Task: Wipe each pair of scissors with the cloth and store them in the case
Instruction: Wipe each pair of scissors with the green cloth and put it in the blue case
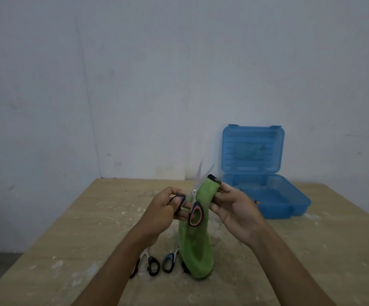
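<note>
Scuffed wooden table (73, 235) sitting against a pale wall, white smears all over it.

Open blue case (274, 195) is sitting at the far right; nearer than the case, black-handled scissors (153, 265) and blue-handled scissors (169, 261) are lying side by side.

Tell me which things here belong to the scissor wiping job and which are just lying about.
Part of the job:
- pink-handled scissors, in left hand
- green cloth, in right hand
- open blue plastic case
- black-handled scissors
- blue-handled scissors

Lying about:
- nothing apart from the wooden table
</note>
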